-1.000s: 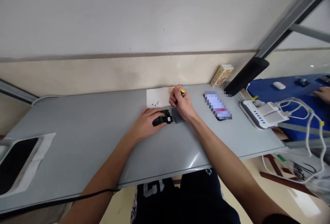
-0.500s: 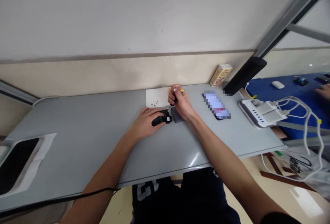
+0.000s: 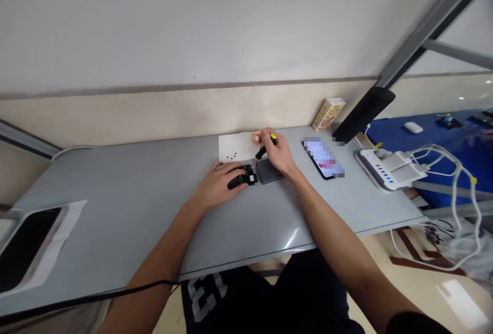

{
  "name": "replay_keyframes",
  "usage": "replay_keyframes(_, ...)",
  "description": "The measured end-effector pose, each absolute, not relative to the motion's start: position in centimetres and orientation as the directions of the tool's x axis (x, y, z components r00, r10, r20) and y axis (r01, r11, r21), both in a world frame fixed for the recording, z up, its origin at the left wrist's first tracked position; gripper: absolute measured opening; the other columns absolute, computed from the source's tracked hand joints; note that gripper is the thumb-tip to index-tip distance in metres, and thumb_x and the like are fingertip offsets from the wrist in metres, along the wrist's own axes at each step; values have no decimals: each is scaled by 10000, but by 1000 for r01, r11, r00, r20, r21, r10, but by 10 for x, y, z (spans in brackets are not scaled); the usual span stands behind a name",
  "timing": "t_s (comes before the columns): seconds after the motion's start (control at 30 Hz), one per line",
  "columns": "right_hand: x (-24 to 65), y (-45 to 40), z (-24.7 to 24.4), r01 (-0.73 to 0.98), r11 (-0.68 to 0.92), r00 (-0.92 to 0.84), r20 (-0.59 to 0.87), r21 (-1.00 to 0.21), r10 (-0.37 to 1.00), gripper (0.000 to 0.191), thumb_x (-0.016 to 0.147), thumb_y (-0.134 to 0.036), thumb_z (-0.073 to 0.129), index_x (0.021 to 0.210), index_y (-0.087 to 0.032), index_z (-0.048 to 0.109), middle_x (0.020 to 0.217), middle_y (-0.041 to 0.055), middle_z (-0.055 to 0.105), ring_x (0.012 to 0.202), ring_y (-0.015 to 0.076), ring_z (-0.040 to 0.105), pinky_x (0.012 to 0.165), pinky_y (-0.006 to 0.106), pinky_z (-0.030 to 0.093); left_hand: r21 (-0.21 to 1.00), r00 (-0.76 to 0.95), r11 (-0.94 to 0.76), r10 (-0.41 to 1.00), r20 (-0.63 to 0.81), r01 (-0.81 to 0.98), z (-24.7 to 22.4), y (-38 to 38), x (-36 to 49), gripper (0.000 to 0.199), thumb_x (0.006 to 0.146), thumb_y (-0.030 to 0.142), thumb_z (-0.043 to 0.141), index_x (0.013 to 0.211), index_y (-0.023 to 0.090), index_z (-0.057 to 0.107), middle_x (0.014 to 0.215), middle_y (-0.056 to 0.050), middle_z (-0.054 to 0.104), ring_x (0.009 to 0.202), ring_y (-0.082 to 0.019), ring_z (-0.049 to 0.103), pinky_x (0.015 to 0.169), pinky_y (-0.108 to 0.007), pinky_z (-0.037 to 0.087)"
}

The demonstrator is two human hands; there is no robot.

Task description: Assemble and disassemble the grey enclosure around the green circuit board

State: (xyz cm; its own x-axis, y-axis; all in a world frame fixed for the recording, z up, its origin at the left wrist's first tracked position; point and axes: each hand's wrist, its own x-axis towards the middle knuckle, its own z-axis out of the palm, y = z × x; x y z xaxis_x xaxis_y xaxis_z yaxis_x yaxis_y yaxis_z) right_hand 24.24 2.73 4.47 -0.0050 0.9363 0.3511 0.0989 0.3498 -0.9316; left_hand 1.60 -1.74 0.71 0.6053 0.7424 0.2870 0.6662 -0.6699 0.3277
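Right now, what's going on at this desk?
A person's left hand steadies a small black device with green circuitry showing. The right hand grips a yellow-and-black screwdriver, its shaft angled down toward the device; tip contact is too small to tell. A grey box sits beside the device, and tiny dark pieces lie on white paper.

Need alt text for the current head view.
Left hand holds a black device with exposed green circuitry on a gray table; right hand holds a black-and-yellow screwdriver angled toward it. Beyond lies white paper with small dark pieces.
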Motion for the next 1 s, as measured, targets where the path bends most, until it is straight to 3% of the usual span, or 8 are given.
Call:
replay_keyframes(0.23,266,37,45,227,336,338,397,-914,853,583,965,-727,424,706,-222,556,649,-14,467,653,158,452,660,300,367,347,585,-656,755,298,670,7,-19,16,272,1015,437,569,1172,280,727,1385,-62,675,1257,-255,635,1148,-493,403)
replay_keyframes(0.37,275,41,38,317,291,359,398,-903,844,569,981,-697,426,711,-214,561,637,-24,469,644,146,457,658,293,349,414,520,-620,785,337,667,9,-19,14,282,1048,397,493,1143,257,719,1373,-72,682,1252,-244,639,1133,-487,411)
replay_keyframes(0.5,275,42,35,302,313,330,407,-901,852,569,982,-694,432,714,-213,574,636,-21,485,650,147,461,655,289,355,448,441,-603,794,419,660,9,-17,10,308,1070,347,439,1075,233,725,1287,-70,716,1217,-228,653,1107,-461,423)
replay_keyframes(0.63,271,42,36,190,320,333,367,-928,868,585,964,-724,439,707,-215,571,662,-12,504,636,141,455,629,286,375,464,352,-573,803,480,675,8,-15,10,272,1053,348,483,1041,232,729,1226,-61,731,1186,-223,665,1092,-452,434)
replay_keyframes(0.83,254,39,37,-138,173,287,128,-975,949,609,891,-785,515,690,-215,577,607,-28,416,514,110,357,473,261,287,515,291,-524,835,467,679,5,-13,11,232,1006,370,576,1153,249,709,1239,-67,726,1186,-231,664,1082,-454,444)
replay_keyframes(1.0,242,34,37,-216,108,243,54,-970,969,612,879,-789,534,684,-210,565,607,-24,415,506,97,352,442,237,242,577,293,-537,835,466,615,1,-11,12,198,971,374,644,1089,244,736,1181,-68,743,1129,-240,685,1056,-461,468)
